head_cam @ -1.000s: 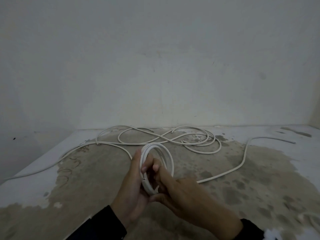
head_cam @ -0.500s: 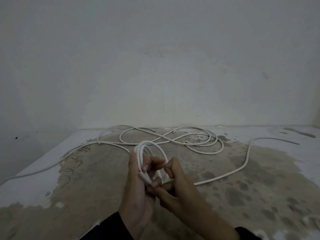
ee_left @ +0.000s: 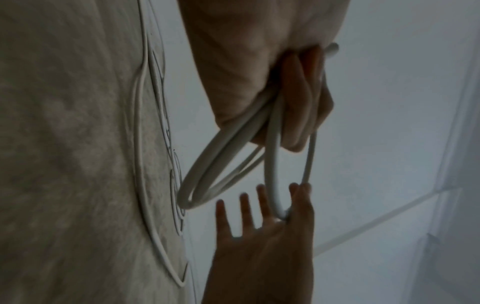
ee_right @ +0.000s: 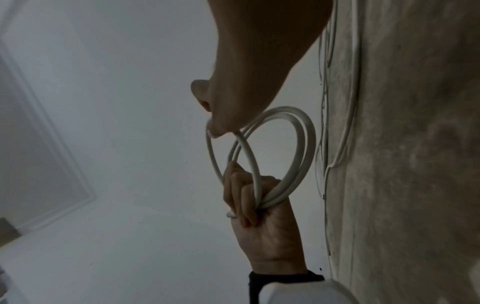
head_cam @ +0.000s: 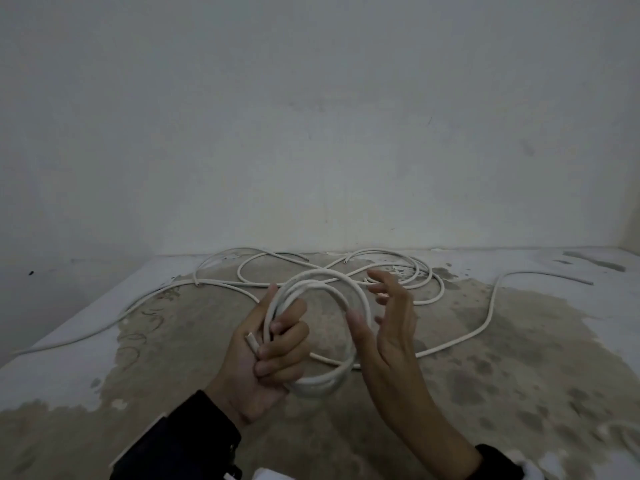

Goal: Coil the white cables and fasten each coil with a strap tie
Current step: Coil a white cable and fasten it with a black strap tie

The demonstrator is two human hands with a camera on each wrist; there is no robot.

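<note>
Where the left hand (head_cam: pixel 266 358) grips the coil (head_cam: pixel 320 332), its turns are hidden.

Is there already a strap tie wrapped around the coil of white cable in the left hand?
No: in the head view the coil shows only bare white loops, held together by the left hand alone.

The left hand (head_cam: pixel 263 358) is held palm up in front of the body, its fingers (head_cam: pixel 284 344) curled round one side of the coil (head_cam: pixel 318 327), thumb straight along the outside. The right hand (head_cam: pixel 391 327) stands on edge opposite, palm facing left, fingers straight and spread; one loop lies in the crook between its thumb and forefinger. Both forearms wear dark sleeves (head_cam: pixel 183 441).
</note>
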